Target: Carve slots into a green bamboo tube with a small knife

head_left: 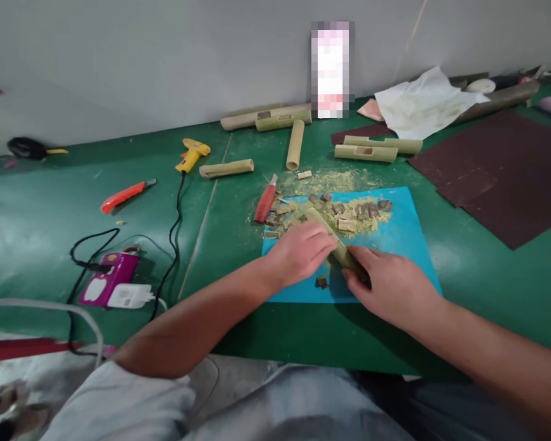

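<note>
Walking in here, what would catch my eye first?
Probably the bright blue sheet strewn with pale bamboo shavings on the green table; there, the right hand grips a greenish bamboo tube and the left hand touches it. Next, the yellow plastic glue gun farther left and the red-handled metal tool at the sheet's left edge.

Soft light leaves pale glare on the green tabletop (229,220) and shadow below the right hand (397,282).

Single head-worn view, looking forward and down from close above a green table (232,245), wall (165,67) at twelve o'clock, wearer's lap (312,404) at six, left forearm (197,315) at eight, right forearm (496,344) at four.
</note>
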Demonstrator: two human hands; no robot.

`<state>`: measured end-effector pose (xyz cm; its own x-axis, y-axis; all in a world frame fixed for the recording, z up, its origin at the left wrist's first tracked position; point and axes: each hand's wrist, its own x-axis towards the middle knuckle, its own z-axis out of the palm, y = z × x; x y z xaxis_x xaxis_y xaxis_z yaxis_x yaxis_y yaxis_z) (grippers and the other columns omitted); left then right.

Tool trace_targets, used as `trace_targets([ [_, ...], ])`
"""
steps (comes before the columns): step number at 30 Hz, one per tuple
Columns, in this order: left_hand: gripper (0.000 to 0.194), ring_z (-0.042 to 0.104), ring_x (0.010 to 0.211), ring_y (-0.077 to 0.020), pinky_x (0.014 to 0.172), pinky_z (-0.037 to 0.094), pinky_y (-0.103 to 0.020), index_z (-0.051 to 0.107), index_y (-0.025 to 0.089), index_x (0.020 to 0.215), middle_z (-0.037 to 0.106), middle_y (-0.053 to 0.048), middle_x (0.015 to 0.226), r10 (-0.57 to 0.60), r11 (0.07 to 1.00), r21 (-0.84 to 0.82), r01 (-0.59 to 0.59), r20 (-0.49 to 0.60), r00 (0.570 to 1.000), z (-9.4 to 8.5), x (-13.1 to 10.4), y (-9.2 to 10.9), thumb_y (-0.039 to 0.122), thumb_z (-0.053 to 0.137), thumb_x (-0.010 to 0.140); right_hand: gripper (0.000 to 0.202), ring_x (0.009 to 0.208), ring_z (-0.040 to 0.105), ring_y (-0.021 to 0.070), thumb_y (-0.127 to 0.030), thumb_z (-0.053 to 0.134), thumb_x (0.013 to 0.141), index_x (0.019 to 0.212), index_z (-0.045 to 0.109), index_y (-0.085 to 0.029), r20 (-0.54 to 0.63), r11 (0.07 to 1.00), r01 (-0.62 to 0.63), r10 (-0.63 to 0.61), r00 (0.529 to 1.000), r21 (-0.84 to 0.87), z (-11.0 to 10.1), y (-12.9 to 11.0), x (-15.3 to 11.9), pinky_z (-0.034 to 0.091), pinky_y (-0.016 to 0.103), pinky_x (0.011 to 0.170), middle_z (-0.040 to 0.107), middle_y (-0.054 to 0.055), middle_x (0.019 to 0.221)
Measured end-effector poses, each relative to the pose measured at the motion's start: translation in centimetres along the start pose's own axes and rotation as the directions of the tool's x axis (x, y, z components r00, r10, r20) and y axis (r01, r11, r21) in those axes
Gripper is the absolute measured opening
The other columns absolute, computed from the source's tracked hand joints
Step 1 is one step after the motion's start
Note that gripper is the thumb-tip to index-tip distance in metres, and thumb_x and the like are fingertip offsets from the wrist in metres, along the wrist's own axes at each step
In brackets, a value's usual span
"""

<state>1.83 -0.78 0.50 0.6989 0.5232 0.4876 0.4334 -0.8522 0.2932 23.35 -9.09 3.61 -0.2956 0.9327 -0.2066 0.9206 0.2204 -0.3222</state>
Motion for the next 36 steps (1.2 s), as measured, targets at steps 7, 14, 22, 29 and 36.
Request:
trace_targets([
  [7, 0.03, 0.062, 0.076, -0.0182, 0.071, 0.05, -0.031, 0.067, 0.015, 0.084, 0.068, -0.006, 0.079, 0.011, 0.998, 0.059, -0.01, -0.013, 1.0, -0.2, 0.3, 0.0, 0.023, 0.048, 0.106, 0.022, 0.073, 0.066, 0.0203, -0.031, 0.049, 0.096, 0.104, 0.066, -0.02, -0.018, 1.0, 0.021, -0.021, 1.0, -0.011, 0.0, -0.1, 0.1, 0.028, 0.032, 0.057, 0.076, 0.007, 0.094],
  [14, 0.034, 0.06, 0.077, -0.0175, 0.074, 0.049, -0.032, 0.067, 0.015, 0.083, 0.066, -0.005, 0.077, -0.058, 0.995, 0.082, 0.061, -0.03, 0.998, -0.3, 0.2, 0.6, 0.025, 0.046, 0.108, 0.022, 0.073, 0.066, 0.0199, -0.032, 0.05, 0.096, 0.106, 0.066, -0.021, -0.019, 1.0, 0.024, -0.024, 1.0, -0.012, 0.1, 0.0, 0.0, 0.029, 0.032, 0.057, 0.076, 0.007, 0.095],
  [22, 0.035, 0.062, 0.076, -0.0176, 0.074, 0.05, -0.031, 0.067, 0.016, 0.081, 0.068, -0.006, 0.078, -0.049, 0.996, 0.072, 0.054, -0.065, 0.997, -0.2, 0.3, 0.4, 0.027, 0.046, 0.107, 0.024, 0.076, 0.068, 0.0218, -0.033, 0.049, 0.096, 0.108, 0.066, -0.021, -0.007, 0.999, 0.02, -0.02, 1.0, -0.032, 0.1, 0.0, -0.1, 0.029, 0.032, 0.058, 0.076, 0.007, 0.097],
  [29, 0.035, 0.062, 0.074, -0.017, 0.071, 0.05, -0.03, 0.066, 0.016, 0.077, 0.068, -0.005, 0.074, -0.102, 0.989, 0.099, 0.114, -0.115, 0.988, -0.1, 0.4, 0.2, 0.025, 0.049, 0.106, 0.025, 0.079, 0.069, 0.0231, -0.033, 0.049, 0.096, 0.109, 0.066, -0.021, -0.005, 1.0, 0.023, -0.023, 1.0, -0.018, 0.1, 0.0, -0.1, 0.031, 0.033, 0.059, 0.076, 0.007, 0.098],
  [36, 0.034, 0.06, 0.076, -0.0181, 0.072, 0.048, -0.031, 0.067, 0.015, 0.082, 0.067, -0.006, 0.077, -0.092, 0.991, 0.091, 0.097, -0.055, 0.994, -0.1, 0.2, 0.2, 0.025, 0.045, 0.107, 0.024, 0.077, 0.068, 0.0226, -0.033, 0.05, 0.096, 0.109, 0.067, -0.021, -0.001, 1.0, 0.018, -0.018, 1.0, -0.019, 0.1, 0.0, 0.0, 0.031, 0.033, 0.058, 0.076, 0.007, 0.097],
])
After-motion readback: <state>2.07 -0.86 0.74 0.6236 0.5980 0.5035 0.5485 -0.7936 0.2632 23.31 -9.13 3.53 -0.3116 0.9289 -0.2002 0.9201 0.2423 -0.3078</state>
